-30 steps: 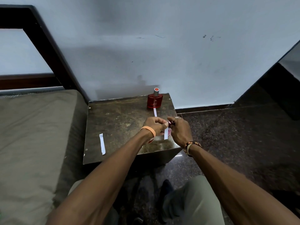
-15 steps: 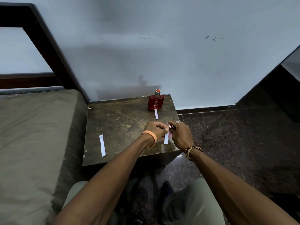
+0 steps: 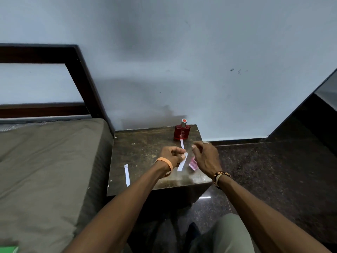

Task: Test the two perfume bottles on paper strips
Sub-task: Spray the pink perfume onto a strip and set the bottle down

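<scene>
A red perfume bottle (image 3: 182, 131) with a grey cap stands at the far right of the small dark table (image 3: 145, 152). A white paper strip (image 3: 182, 143) lies just in front of it. My left hand (image 3: 172, 155) pinches a second strip (image 3: 182, 161) above the table's front right. My right hand (image 3: 207, 158) is just to its right, fingers curled around a small, tilted pink perfume bottle (image 3: 193, 164). That hand hides most of the bottle. A third strip (image 3: 127, 175) lies flat near the table's front left.
A bed with a grey-brown mattress (image 3: 45, 170) and a dark wooden headboard (image 3: 80, 70) adjoins the table on the left. The wall stands right behind the table. Dark speckled floor (image 3: 273, 170) spreads to the right, and my knees are below the table's front edge.
My hands were together at the strip and have drawn apart; the left one went left with the strip. The pink bottle now shows between them. The camera tilted up.
</scene>
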Demonstrator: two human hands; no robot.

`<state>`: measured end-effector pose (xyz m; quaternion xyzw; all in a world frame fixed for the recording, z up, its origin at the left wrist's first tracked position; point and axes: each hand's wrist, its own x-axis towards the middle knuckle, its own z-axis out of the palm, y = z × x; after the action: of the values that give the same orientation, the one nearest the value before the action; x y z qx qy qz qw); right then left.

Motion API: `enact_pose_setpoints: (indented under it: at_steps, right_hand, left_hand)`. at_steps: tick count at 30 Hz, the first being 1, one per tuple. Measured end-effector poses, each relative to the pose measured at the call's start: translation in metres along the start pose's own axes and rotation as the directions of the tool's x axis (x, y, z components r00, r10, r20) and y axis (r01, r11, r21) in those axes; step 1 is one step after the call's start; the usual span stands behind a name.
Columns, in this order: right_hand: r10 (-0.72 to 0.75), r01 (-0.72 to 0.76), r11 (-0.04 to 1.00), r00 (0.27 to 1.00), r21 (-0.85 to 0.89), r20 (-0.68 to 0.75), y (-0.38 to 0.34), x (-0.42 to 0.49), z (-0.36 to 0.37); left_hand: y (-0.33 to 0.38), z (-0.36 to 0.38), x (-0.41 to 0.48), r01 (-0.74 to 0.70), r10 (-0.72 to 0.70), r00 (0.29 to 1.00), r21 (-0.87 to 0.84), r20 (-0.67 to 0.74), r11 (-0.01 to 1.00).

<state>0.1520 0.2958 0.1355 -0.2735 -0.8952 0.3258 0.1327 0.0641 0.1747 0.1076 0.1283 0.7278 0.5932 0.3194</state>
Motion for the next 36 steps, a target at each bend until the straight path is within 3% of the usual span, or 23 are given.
enact_pose_setpoints:
  at_steps: [4,12,16,18,20,21,22,24,25,26,28,30,31,33,34,36]
  right_hand:
    - [-0.077,0.058,0.994,0.975,0.096,0.208,-0.039,-0.017,-0.022]
    - [-0.047,0.002,0.967,0.985,0.256,0.168,-0.107,-0.057,-0.045]
    - [-0.038,-0.007,0.970,0.983,0.245,0.181,-0.139,-0.072,-0.055]
    - [-0.004,-0.129,0.874,0.962,0.468,0.273,-0.157,-0.074,-0.069]
    - [-0.035,-0.333,0.644,0.886,0.689,0.462,-0.174,-0.076,-0.087]
    - [-0.075,-0.350,0.609,0.868,0.712,0.491,-0.179,-0.078,-0.094]
    - [-0.087,-0.306,0.667,0.873,0.679,0.479,-0.181,-0.081,-0.096]
    - [-0.111,-0.041,0.923,0.924,0.383,0.366,-0.184,-0.090,-0.096]
    - [-0.136,0.043,0.957,0.940,0.286,0.314,-0.186,-0.093,-0.097]
    - [-0.169,0.062,0.945,0.933,0.321,0.317,-0.188,-0.093,-0.099]
    - [-0.284,0.038,0.818,0.895,0.574,0.345,-0.195,-0.096,-0.110]
    - [-0.297,-0.011,0.754,0.886,0.657,0.356,-0.199,-0.095,-0.116]
    - [-0.237,-0.049,0.802,0.888,0.595,0.393,-0.196,-0.095,-0.112]
    - [-0.197,0.105,0.956,0.921,0.273,0.335,-0.192,-0.101,-0.101]
    - [-0.210,0.157,0.969,0.931,0.191,0.300,-0.189,-0.100,-0.099]
    - [-0.328,0.230,0.914,0.903,0.334,0.276,-0.185,-0.101,-0.105]
  left_hand:
    - [0.033,-0.022,-0.028,-0.106,0.106,0.994,0.000,-0.013,0.994]
    - [0.071,-0.063,-0.092,-0.214,0.217,0.975,0.070,-0.049,0.974]
    - [0.077,-0.089,-0.117,-0.187,0.179,0.972,-0.040,-0.151,0.982]
    - [0.082,-0.104,-0.127,-0.184,0.157,0.950,-0.077,-0.270,0.980]
    - [0.085,-0.121,-0.133,-0.186,0.181,0.906,0.024,-0.382,0.982]
    - [0.086,-0.129,-0.136,-0.184,0.205,0.885,0.091,-0.418,0.979]
    - [0.086,-0.136,-0.140,-0.179,0.230,0.867,0.154,-0.442,0.972]
    - [0.088,-0.146,-0.146,-0.180,0.281,0.845,0.255,-0.454,0.950]
    - [0.089,-0.148,-0.148,-0.183,0.312,0.838,0.309,-0.447,0.933]
    - [0.092,-0.150,-0.151,-0.182,0.343,0.833,0.370,-0.434,0.911]
    - [0.095,-0.150,-0.156,-0.180,0.394,0.826,0.473,-0.404,0.862]
    - [0.096,-0.147,-0.158,-0.171,0.415,0.819,0.522,-0.396,0.835]
    - [0.095,-0.147,-0.158,-0.166,0.419,0.816,0.533,-0.398,0.830]
    - [0.095,-0.145,-0.157,-0.161,0.431,0.810,0.555,-0.398,0.816]
    - [0.094,-0.145,-0.157,-0.164,0.439,0.808,0.564,-0.394,0.809]
    - [0.093,-0.145,-0.153,-0.183,0.462,0.800,0.577,-0.383,0.796]
